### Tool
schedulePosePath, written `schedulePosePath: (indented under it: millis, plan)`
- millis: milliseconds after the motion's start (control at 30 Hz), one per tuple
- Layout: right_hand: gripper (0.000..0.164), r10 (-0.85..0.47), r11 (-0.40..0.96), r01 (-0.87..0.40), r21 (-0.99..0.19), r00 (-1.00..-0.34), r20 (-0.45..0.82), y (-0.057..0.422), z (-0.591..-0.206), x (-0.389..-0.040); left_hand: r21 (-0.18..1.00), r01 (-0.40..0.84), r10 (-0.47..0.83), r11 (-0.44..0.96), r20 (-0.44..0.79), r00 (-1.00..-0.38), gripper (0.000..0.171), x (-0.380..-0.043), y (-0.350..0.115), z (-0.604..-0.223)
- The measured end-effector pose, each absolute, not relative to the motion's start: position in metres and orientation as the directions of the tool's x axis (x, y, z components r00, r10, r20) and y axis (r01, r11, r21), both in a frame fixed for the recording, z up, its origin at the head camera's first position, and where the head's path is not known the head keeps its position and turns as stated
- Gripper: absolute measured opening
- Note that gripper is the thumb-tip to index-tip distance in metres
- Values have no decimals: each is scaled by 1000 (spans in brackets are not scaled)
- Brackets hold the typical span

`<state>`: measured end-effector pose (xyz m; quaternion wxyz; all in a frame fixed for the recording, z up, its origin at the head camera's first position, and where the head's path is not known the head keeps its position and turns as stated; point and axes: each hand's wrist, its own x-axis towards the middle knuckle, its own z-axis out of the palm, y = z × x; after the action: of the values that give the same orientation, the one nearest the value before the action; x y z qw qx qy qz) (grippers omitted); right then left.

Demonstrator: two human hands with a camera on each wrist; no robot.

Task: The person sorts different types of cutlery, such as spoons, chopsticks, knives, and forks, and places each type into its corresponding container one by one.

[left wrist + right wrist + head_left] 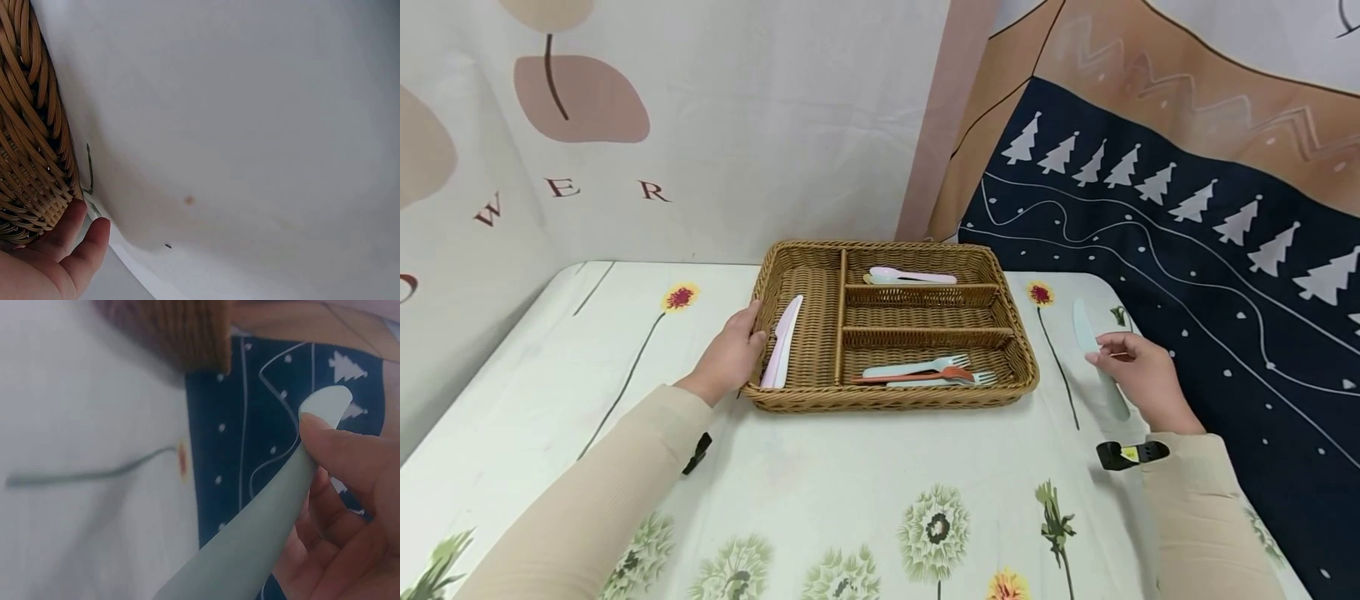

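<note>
A brown wicker cutlery basket (838,398) with compartments lies on the table. My left hand (727,353) grips its left side; in the left wrist view, fingers (94,247) of that hand show beside the wicker wall. Out to the right of the basket, my right hand (1138,375) pinches a pale green plastic knife (1084,327) between thumb and fingers, above the cloth. A pink knife (781,333) and a white knife (786,354) lie together in the long left compartment. Pale forks (898,368) and an orange fork (917,377) share the front right compartment.
The back right compartment holds a pink spoon (917,276) with others partly under it. A flower-printed white cloth (850,467) covers the table. Hanging fabric (737,125) closes off the back, and dark tree-printed fabric (1150,217) the right side.
</note>
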<state>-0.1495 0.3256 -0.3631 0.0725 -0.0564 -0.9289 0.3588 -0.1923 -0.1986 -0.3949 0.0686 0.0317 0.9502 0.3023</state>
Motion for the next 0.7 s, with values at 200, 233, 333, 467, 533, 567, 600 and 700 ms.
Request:
schedulePosePath:
  millis: [200,233,333,467,533,567,600,700]
  plan:
    - [35,183,695,79,-714,-981,70,310,-353,-154,575,17,100,818,-114,-988,59,-193,-199,-396]
    - [35,186,688,79,-722,-980,69,307,-352,-155,575,17,100,818,-114,-988,59,-193,-199,-396]
    - [36,191,659,75,-748,-979,71,301,-348,-156,576,13,97,818,-115,-989,59,-192,-198,-396]
    - [38,206,611,68,-789,-976,75,290,-342,-157,577,9,95,817,-118,-988,59,-192,-198,-396]
    - [39,217,587,67,-807,-973,77,285,-340,-158,578,9,95,816,-119,-988,59,-192,-198,-395]
    - [39,220,572,63,-818,-972,79,282,-339,-158,578,8,95,816,-121,-988,59,-192,-198,-395]
    - [38,222,559,58,-827,-972,82,280,-338,-159,578,7,95,816,-122,-988,59,-192,-198,-395]
    - [28,222,502,32,-864,-971,93,272,-336,-161,579,1,92,816,-128,-987,59,-192,-198,-394]
